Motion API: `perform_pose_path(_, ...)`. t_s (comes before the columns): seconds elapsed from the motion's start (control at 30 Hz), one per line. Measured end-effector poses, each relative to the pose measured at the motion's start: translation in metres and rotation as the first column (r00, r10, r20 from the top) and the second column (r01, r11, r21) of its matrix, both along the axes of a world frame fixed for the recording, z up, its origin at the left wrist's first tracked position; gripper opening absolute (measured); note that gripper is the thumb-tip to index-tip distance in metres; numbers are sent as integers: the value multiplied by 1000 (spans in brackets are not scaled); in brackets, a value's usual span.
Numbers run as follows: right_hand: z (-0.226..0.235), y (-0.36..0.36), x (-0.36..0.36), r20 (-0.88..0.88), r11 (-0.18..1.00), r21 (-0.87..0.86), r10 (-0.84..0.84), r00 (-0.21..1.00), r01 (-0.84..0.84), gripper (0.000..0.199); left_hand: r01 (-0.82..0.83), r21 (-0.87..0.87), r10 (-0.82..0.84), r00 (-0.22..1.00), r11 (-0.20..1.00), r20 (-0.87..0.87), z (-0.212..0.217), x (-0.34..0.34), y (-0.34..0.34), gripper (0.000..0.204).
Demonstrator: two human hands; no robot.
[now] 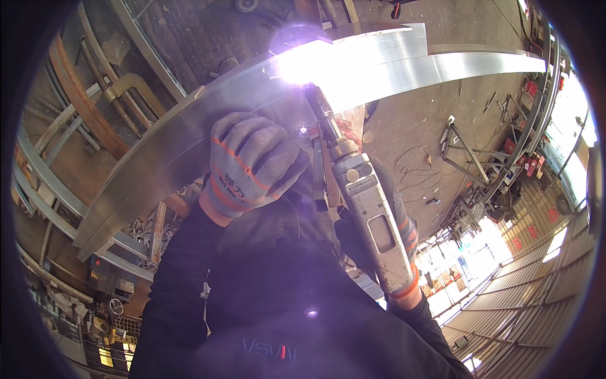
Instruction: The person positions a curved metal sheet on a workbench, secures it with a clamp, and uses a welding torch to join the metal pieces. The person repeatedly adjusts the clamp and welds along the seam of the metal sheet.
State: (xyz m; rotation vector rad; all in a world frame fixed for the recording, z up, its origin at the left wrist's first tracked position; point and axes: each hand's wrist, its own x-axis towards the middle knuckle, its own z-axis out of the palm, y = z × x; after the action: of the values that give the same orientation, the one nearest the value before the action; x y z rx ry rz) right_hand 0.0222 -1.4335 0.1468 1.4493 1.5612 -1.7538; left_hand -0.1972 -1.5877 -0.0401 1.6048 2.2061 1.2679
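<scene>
A long silvery metal profile (170, 139) crosses in front of me, formed of wide flat strips. It looks curved, partly through the lens. My right hand (402, 224), in a grey glove with orange bands, is wrapped round a handheld welding gun (369, 218). The gun's dark nozzle points up at the metal, where a white-violet glare (303, 66) with small sparks hides the joint. My left hand (252, 164), gloved alike, is at the metal's near edge, left of the nozzle. Its fingers are curled; their tips, and anything in them, are hidden.
Rusty and grey curved bars and a clamp (136, 91) are at the left. A pile of small metal pieces (142, 235) lies below the profile. On the floor at right are a cable (413, 167) and a metal frame (467, 151). Corrugated wall panels (536, 278) stand lower right.
</scene>
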Motion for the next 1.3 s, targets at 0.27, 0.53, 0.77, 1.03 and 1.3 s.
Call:
perform_pose_path(0.27,0,1,0,5,1000,3,8,1000,-8,63,10,5,-10,1000,1000,1,-1,0,-1,44)
perform_pose_path(0.53,2,2,3,13,1000,-1,12,1000,-12,65,5,10,-5,1000,1000,-8,-2,1,-2,45)
perform_pose_path(0.77,3,2,5,12,1000,-1,16,1000,-16,67,11,7,-11,1000,1000,-17,-1,1,-4,45)
perform_pose_path(1.03,4,0,9,39,999,-22,-39,998,40,64,27,9,-26,1000,1000,-11,-2,3,-7,43)
perform_pose_path(1.3,2,-2,9,70,995,-10,-102,992,103,52,43,-5,-43,999,999,-9,-1,3,-8,43)
